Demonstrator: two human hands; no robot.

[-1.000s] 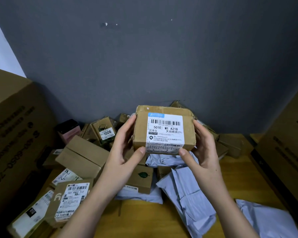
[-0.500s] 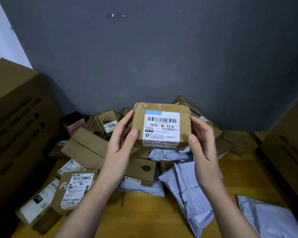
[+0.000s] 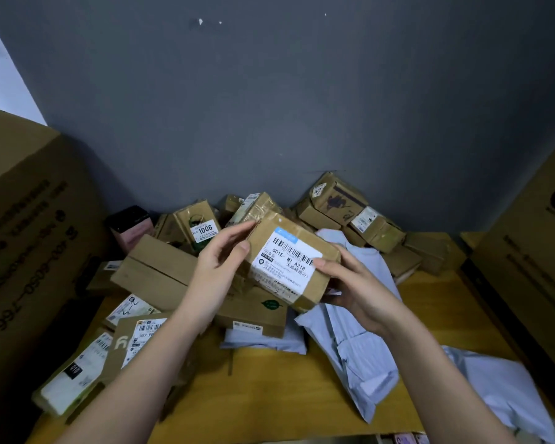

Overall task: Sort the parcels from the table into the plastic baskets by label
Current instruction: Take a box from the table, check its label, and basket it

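Held parcel: a small brown carton [image 3: 293,262] is held between both hands above the pile, tilted, its right end lower; the white label [image 3: 285,262] with barcode faces up, "501E M1 A21B" is legible.
Left grip: the left hand [image 3: 220,270] is closed on the carton's left end, thumb laid on the top face, fingers curled behind the far corner.
Right grip: the right hand [image 3: 354,288] is closed on the carton's right end, thumb pressed on the label's edge, fingers tucked underneath.
Below the grip: a flat carton with a green leaf mark [image 3: 257,310] is seen directly under the held parcel, resting on a grey mailer bag [image 3: 263,342].
Left of the grip: a long plain carton [image 3: 154,272] and a small box marked "1006" [image 3: 201,227] are noted; labelled packets [image 3: 77,370] lie nearer the viewer.
Right of the grip: grey mailers [image 3: 359,354] are spread beneath the right wrist.
Beyond the grip: taped cartons [image 3: 337,200] are stacked against the grey wall [image 3: 285,107].
Bench: yellow wood [image 3: 269,389] is exposed below the wrists.
Flanks: large cardboard boxes [image 3: 29,235] are stood at both sides.
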